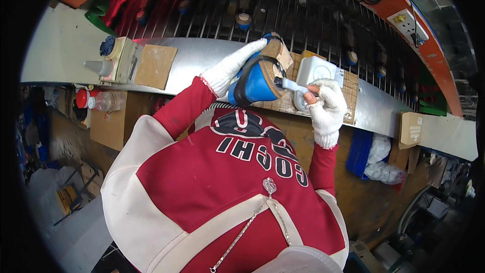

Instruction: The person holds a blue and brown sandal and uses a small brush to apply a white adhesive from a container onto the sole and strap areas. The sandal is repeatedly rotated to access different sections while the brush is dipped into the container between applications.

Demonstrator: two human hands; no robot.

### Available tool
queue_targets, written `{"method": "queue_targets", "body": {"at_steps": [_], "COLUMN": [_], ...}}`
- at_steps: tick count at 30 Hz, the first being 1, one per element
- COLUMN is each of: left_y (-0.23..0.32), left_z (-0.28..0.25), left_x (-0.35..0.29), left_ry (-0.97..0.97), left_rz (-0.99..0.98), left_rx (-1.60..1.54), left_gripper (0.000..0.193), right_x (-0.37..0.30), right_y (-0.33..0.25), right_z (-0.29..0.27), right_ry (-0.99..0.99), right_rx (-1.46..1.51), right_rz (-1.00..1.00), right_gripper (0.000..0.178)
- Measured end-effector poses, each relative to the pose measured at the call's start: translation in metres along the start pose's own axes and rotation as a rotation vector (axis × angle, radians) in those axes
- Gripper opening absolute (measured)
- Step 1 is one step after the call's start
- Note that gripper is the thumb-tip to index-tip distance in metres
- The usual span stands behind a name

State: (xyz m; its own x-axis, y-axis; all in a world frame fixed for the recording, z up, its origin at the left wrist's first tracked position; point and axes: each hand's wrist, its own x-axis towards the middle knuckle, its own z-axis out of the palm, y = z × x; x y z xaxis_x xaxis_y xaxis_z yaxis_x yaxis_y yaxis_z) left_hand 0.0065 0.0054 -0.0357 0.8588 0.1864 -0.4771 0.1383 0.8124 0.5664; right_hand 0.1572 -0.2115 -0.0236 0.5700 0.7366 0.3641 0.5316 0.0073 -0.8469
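Right hand (326, 103): thumb and fingertips pinching the brush (294, 86) by its pale handle; other fingers curled in. Bristles at the edge of the shoe's brown sole; looks like contact.

Left hand (235, 65): closed around the left side of the blue shoe (258, 80), fingers running up toward its top end, partly hidden behind it. Shoe is tilted, sole turned right toward the brush, black band across it. It's held over the near side of the metal ledge (376, 119), lower end reaching past the front edge in view, close to the person's chest. Can't tell if it rests on anything.

Right side is tight: white container (317, 68) just behind the brush and right hand, sitting on a tan board (349, 110) whose right edge stops before the ledge does. Metal shows beyond that edge, so some room there.

Left has more: open strip of ledge between left hand and the cardboard (155, 66).

Far side: rollers (303, 10) begin right at the ledge's back edge, other shoes on them; nearest one (243, 19) beyond the held shoe, well apart. Orange frame (438, 65) bounds the rollers at right.
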Motion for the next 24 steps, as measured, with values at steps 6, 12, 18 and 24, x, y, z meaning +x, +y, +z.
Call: {"method": "queue_targets", "body": {"at_steps": [6,12,18,24], "left_y": [-0.017,-0.023,-0.092,-0.090], "left_z": [0.013,0.001,-0.048,-0.060], "left_x": [0.007,-0.014,0.041,0.061], "left_ry": [-0.262,-0.364,-0.895,-1.209], "left_rz": [0.419,-0.324,-0.680,-1.056], "left_rx": [0.698,0.289,-0.962,-0.833], "left_gripper": [0.043,0.068,0.083,0.075], "right_x": [0.021,0.036,0.050,0.055], "right_y": [0.002,0.001,-0.001,-0.005], "right_z": [0.000,0.003,0.005,-0.008], "right_ry": [-0.063,-0.120,-0.204,-0.257], "right_rx": [-0.038,-0.147,-0.119,-0.088], "right_rz": [-0.161,-0.259,-0.328,-0.365], "right_gripper": [0.019,0.020,0.020,0.019]}}
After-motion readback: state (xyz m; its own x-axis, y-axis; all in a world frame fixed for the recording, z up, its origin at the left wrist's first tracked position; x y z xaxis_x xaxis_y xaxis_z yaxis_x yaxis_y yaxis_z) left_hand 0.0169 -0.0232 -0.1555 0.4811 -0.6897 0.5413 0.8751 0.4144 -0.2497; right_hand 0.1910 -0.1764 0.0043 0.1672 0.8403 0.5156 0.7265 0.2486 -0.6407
